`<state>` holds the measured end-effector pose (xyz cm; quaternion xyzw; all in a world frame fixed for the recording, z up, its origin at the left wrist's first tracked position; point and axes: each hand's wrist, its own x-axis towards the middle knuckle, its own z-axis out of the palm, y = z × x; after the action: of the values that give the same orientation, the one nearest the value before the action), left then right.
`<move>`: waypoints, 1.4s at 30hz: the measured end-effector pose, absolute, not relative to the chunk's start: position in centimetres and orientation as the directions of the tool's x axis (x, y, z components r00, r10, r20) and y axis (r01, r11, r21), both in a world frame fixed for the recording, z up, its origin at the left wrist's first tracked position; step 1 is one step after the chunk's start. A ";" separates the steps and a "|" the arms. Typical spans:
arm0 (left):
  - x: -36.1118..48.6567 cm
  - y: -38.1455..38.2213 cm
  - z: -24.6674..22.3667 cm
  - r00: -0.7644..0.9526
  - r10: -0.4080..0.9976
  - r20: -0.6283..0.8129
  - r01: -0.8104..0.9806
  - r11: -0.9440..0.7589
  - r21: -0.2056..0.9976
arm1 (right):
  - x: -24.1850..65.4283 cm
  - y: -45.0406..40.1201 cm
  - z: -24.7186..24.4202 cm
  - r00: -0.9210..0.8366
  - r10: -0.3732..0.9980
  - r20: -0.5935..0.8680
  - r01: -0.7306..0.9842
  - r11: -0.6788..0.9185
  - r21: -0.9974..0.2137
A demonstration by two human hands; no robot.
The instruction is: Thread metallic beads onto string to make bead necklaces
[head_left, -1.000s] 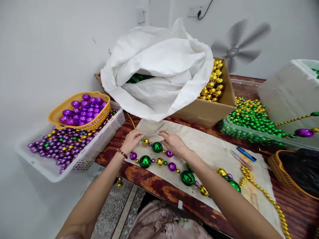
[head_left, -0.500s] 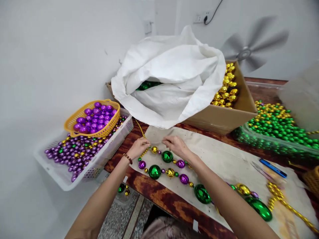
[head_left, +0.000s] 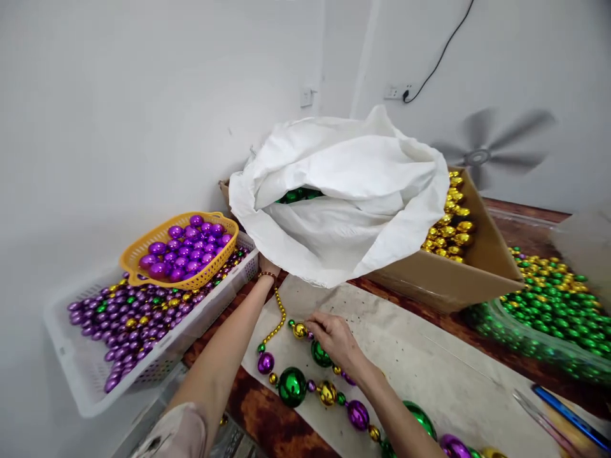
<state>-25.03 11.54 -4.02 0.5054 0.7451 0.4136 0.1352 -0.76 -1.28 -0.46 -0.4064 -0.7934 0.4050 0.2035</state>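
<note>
My left hand (head_left: 269, 264) reaches forward beneath the rim of the white sack (head_left: 334, 254). Its fingers are hidden there, and a beaded bracelet circles the wrist. A thin chain of small gold beads (head_left: 282, 312) runs down from beside that wrist to a strand of large green, purple and gold beads (head_left: 292, 387) on the pale cloth. My right hand (head_left: 331, 337) is closed in a pinch on the upper row of the bead strand, just beside a gold bead (head_left: 300, 330). A green bead (head_left: 321, 354) lies partly under this hand.
At left, a white crate (head_left: 86, 401) of small beads carries a yellow basket (head_left: 131, 257) of purple balls. Behind stands a cardboard box (head_left: 443, 280) with gold beads. Green and gold beads (head_left: 554, 312) fill a clear bin at right. Tweezers (head_left: 539, 416) and a blue tool (head_left: 570, 416) lie nearby.
My left hand has left the strand's end and gone forward under the sack's rim. The right hand has come down onto the upper bead row. The view has tilted up.
</note>
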 end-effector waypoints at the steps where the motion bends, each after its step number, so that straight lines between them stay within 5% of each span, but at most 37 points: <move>1: -25.0 11.7 -4.0 -0.481 0.850 0.216 0.621 0.157 0.768 | -0.8 -1.3 -0.3 -0.591 0.806 -0.001 0.478 0.350 -0.806; 11: -22.6 5.1 -2.2 -0.648 0.729 0.220 0.447 0.131 0.885 | -0.3 -1.1 3.0 -0.574 0.815 0.077 0.536 0.445 -0.718; 16: -21.5 -3.8 2.0 -0.511 0.833 0.212 0.307 -0.054 0.950 | 0.2 -0.4 5.8 -0.644 0.757 0.111 0.514 0.536 -0.670; 21: -19.4 -10.5 5.1 -0.300 0.952 -0.056 0.057 0.077 0.995 | -0.2 -1.2 9.0 -0.743 0.653 0.143 0.434 0.635 -0.639; 26: -17.6 -11.3 3.6 -0.308 0.948 -0.077 -0.054 0.064 0.997 | -1.1 -2.4 10.8 -0.797 0.585 0.150 0.338 0.638 -0.692; 35: -16.6 -11.4 2.3 -0.101 0.973 -0.209 -0.247 0.178 0.952 | -2.7 -0.3 6.7 -0.650 0.752 0.106 0.393 0.453 -0.800; 42: -17.4 -11.7 0.6 -0.173 0.938 -0.301 -0.268 0.250 0.931 | -1.9 1.0 3.1 -0.565 0.825 0.024 0.587 0.423 -0.691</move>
<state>-17.38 -11.70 0.60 0.3040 0.5510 0.5316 0.5668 -1.93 1.03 3.07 -0.4287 -0.8232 0.3240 0.1832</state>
